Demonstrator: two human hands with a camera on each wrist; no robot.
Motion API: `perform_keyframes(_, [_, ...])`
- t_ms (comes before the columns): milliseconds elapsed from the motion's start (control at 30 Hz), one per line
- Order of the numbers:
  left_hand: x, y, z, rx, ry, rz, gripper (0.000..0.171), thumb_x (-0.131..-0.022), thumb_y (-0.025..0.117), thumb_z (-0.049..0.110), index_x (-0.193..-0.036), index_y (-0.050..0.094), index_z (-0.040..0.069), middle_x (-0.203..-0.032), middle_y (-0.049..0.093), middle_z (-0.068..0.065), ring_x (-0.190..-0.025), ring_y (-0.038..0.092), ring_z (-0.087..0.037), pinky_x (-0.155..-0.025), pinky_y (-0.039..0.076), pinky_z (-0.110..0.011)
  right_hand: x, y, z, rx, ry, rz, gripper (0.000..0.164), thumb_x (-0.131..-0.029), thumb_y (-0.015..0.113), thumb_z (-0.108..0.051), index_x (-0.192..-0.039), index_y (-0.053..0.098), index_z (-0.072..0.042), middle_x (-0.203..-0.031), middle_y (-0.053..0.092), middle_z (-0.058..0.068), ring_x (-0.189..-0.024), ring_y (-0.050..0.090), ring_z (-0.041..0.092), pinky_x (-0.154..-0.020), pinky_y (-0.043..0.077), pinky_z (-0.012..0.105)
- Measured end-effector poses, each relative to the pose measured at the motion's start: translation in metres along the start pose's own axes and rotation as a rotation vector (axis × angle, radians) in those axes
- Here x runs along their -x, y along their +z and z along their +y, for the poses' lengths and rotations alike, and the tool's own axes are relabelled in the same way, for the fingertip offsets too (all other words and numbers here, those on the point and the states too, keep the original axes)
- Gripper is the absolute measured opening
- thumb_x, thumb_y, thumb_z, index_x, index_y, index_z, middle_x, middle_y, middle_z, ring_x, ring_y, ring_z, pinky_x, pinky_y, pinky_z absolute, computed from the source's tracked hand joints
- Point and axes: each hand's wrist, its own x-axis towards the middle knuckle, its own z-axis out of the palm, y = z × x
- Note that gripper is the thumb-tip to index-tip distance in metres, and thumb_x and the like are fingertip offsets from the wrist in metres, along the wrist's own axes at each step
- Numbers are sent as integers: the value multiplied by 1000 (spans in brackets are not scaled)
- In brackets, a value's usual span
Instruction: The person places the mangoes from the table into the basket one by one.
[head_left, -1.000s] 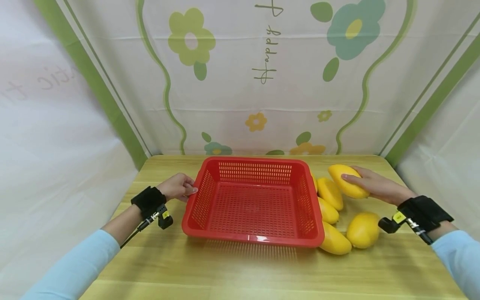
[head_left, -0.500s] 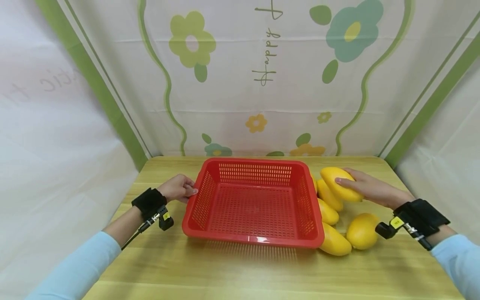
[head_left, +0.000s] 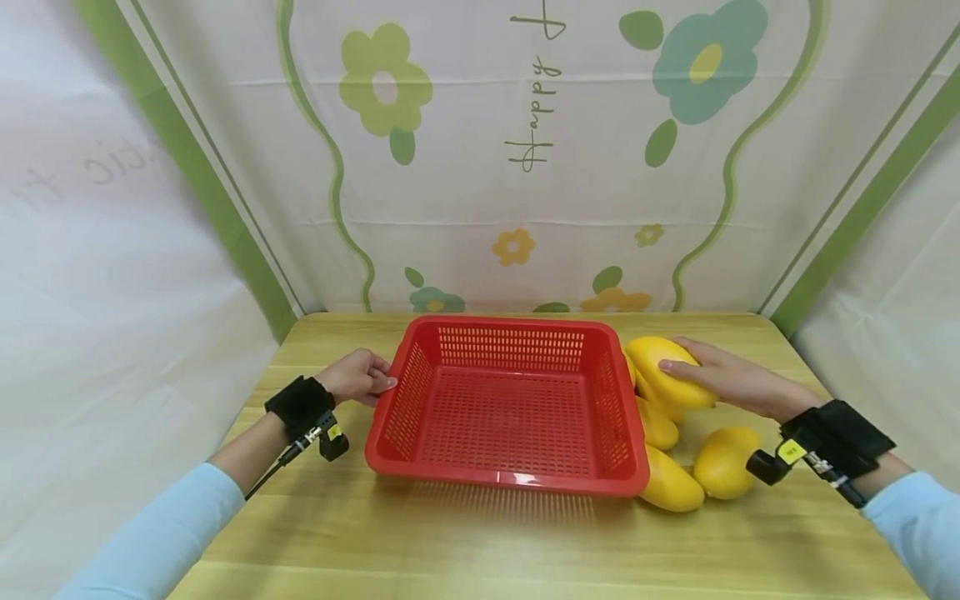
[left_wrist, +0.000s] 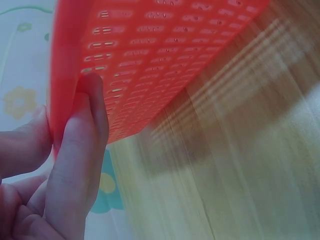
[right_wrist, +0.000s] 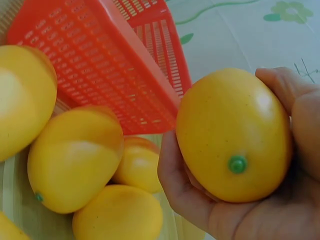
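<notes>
A red plastic basket (head_left: 510, 487) with slotted walls and a bare floor stands mid-table. My left hand (head_left: 358, 377) pinches its left rim; in the left wrist view the thumb (left_wrist: 27, 142) lies on one side of the rim and the fingers (left_wrist: 75, 165) on the other. Right of the basket, my right hand (head_left: 723, 371) grips a yellow mango (head_left: 667, 371), raised above other mangoes. The right wrist view shows the held mango (right_wrist: 235, 135) with its green stem tip, thumb and fingers wrapped around it.
Several mangoes lie against the basket's right side, among them a front mango (head_left: 671, 482) and a rounder mango (head_left: 726, 462). The wooden table (head_left: 465, 550) meets a flowered cloth backdrop (head_left: 465, 183) behind and white cloth at both sides.
My right hand has carried the mango leftward and slightly down, closer to the basket's right rim. The left hand and the basket have stayed in place.
</notes>
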Motion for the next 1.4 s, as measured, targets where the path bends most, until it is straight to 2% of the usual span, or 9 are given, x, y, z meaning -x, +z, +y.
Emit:
perform_keyframes(600, [1, 1, 1, 6, -6, -4, 23, -96, 51, -2, -113, 58, -17, -87, 72, -19, -77, 71, -22, -71, 62, -38, -3, 22, -25, -54, -84, -60, 65, -101, 45, -40, -150, 20, -6, -148, 35, 21, -133, 28, 43, -103, 25, 76])
perform_keyframes(767, [1, 1, 2, 6, -11, -5, 24, -96, 51, -2, -113, 57, -18, -83, 71, -15, -76, 70, -22, -71, 62, -38, -3, 27, -33, -42, -94, -81, 60, -101, 45, -39, -148, 25, -9, -142, 43, 17, -127, 36, 40, -101, 34, 70])
perform_keyframes(867, [0, 0, 1, 18, -10, -9, 24, -96, 51, -2, -114, 56, -18, -82, 71, -13, -77, 71, -22, -71, 62, -38, -3, 31, -39, -45, -102, -98, 54, -101, 46, -38, -145, 30, -12, -133, 49, 14, -120, 41, 37, -97, 41, 62])
perform_keyframes(1033, [1, -1, 1, 10, 3, -16, 25, -96, 51, -2, -114, 56, -19, -83, 72, -14, -76, 70, -21, -71, 62, -38, -6, 40, -47, -32, -123, -117, 55, -99, 49, -38, -145, 31, -13, -131, 50, 12, -120, 42, 35, -99, 40, 61])
perform_keyframes(1200, [2, 0, 3, -2, 10, -28, 25, -97, 49, -3, -114, 56, -19, -86, 72, -19, -77, 71, -22, -72, 61, -38, -10, 46, -55, 12, -115, -135, 64, -98, 50, -44, -147, 27, -11, -143, 43, 16, -128, 37, 38, -103, 33, 68])
perform_keyframes(1267, [3, 1, 4, -3, 6, -28, 25, -97, 49, -3, -114, 56, -19, -86, 72, -19, -77, 71, -22, -72, 61, -38, -12, 48, -58, 24, -91, -144, 69, -97, 50, -47, -150, 23, -11, -150, 35, 17, -133, 32, 39, -104, 30, 71])
perform_keyframes(1400, [2, 1, 5, 1, 10, -29, 25, -97, 49, -3, -114, 56, -20, -86, 72, -18, -77, 71, -21, -72, 61, -37, -18, 53, -66, 16, -86, -163, 66, -95, 52, -48, -147, 28, -16, -144, 41, 14, -129, 36, 36, -104, 33, 67])
